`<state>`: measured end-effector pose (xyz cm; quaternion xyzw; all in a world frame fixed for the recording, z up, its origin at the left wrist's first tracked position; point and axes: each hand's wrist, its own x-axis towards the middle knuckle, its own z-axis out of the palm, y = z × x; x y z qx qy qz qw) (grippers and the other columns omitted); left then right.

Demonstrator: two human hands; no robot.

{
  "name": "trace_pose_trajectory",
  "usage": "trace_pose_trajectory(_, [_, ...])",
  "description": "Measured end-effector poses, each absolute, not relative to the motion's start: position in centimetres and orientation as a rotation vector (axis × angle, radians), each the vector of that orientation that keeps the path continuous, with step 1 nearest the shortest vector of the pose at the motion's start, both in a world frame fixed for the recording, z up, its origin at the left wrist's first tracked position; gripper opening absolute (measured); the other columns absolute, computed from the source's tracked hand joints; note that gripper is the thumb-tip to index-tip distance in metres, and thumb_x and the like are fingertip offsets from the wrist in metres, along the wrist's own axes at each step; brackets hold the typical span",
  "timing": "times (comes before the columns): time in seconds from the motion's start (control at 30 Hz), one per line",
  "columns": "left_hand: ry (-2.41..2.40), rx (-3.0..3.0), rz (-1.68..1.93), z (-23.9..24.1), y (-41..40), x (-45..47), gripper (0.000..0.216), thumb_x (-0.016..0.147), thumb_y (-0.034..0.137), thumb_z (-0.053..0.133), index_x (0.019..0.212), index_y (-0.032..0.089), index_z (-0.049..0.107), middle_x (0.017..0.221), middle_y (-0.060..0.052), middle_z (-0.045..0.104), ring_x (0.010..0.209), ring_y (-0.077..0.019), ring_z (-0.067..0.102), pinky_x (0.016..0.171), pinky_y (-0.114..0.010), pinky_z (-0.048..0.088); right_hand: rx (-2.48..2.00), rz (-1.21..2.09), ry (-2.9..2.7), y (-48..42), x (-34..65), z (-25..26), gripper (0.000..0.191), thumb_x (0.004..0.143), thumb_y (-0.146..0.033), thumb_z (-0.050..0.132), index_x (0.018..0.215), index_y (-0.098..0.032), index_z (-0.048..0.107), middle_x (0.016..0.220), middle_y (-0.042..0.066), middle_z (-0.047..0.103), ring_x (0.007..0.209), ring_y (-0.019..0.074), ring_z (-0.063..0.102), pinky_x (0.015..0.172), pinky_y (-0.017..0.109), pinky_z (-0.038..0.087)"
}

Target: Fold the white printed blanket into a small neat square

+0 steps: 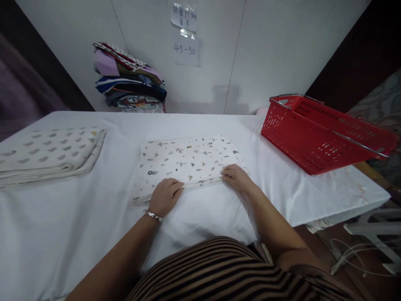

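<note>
Two hands of ours rest on one folded cloth (191,156), which lies at the middle of the white tablecloth (103,225), straight in front of us. Its ground is off-white, scattered with small motifs in grey, black, tan and mustard, some like leaves or palms, a few like dark rings. Several thin layers show along the near side, and the top lies mostly flat.

We see its long axis run left to right, slightly aslant, with the right end a little farther from us than the left. Our left hand (166,195) pinches the near edge left of its middle, fingers above and thumb at the fold; our right hand (237,177) grips the same edge close to the right corner.

To our left, well apart, lies a thicker folded cloth stack (59,147) with grey blotches, and tablecloth shows between the two. More of it runs on the right, up to the red basket (291,142) near the table's right end. Beyond our cloth's far edge, a strip of tablecloth reaches the table's back edge, before the pale wall (266,54).
</note>
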<state>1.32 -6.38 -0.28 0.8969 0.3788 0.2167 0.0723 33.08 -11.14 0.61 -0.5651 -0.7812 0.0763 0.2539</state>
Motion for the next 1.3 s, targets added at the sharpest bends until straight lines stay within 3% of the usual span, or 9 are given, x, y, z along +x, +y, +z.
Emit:
trace_pose_trajectory(0.2, [1.143,2.689,0.667,-0.2,-6.4,1.4,0.028,0.086,0.031,0.043,0.096,0.021,0.067,0.093,-0.008,0.063,0.087,-0.0215,0.053,0.080,-0.038,0.044,-1.563,0.206,-2.073,-10.7,32.5,0.3,0.017,0.085,-0.016,0.050,0.076,-0.020,0.063,0.082,0.005,0.062,0.084,0.0187,0.053,0.078,0.032,0.042])
trace_pose_trajectory(0.57, [1.127,2.677,0.657,-0.3,-6.3,1.2,0.029,0.087,0.031,0.042,0.096,0.020,0.067,0.093,-0.008,0.062,0.088,-0.0214,0.052,0.081,-0.038,0.044,-1.565,0.145,-2.155,-12.3,32.7,1.5,0.018,0.085,-0.011,0.043,0.074,-0.020,0.055,0.080,0.004,0.059,0.080,0.0181,0.050,0.076,0.031,0.039])
trace_pose_trajectory(0.8, [1.131,2.695,0.654,-0.3,-6.2,1.2,0.029,0.087,0.032,0.042,0.096,0.021,0.067,0.093,-0.007,0.063,0.087,-0.0213,0.054,0.080,-0.037,0.044,-1.521,0.177,-2.092,-12.7,33.2,0.9,0.010,0.084,-0.016,0.051,0.087,-0.021,0.060,0.090,0.005,0.063,0.088,0.0184,0.054,0.081,0.032,0.042])
trace_pose_trajectory(1.07, [1.105,2.742,0.679,-0.6,-5.9,1.1,0.030,0.086,0.034,0.042,0.095,0.020,0.067,0.091,-0.008,0.063,0.086,-0.0220,0.055,0.080,-0.037,0.045,-1.749,-0.047,-1.828,-14.6,38.4,0.7,0.019,0.086,-0.019,0.046,0.088,-0.020,0.065,0.092,0.007,0.066,0.090,0.0204,0.057,0.083,0.037,0.045])
trace_pose_trajectory(1.3, [1.083,2.762,0.692,-0.8,-5.6,1.0,0.034,0.086,0.035,0.041,0.096,0.017,0.068,0.091,-0.008,0.063,0.085,-0.0221,0.055,0.080,-0.038,0.045,-1.756,0.002,-1.787,-14.5,39.7,-0.1,0.020,0.085,-0.021,0.050,0.094,-0.022,0.068,0.100,0.006,0.065,0.095,0.0194,0.057,0.085,0.034,0.047])
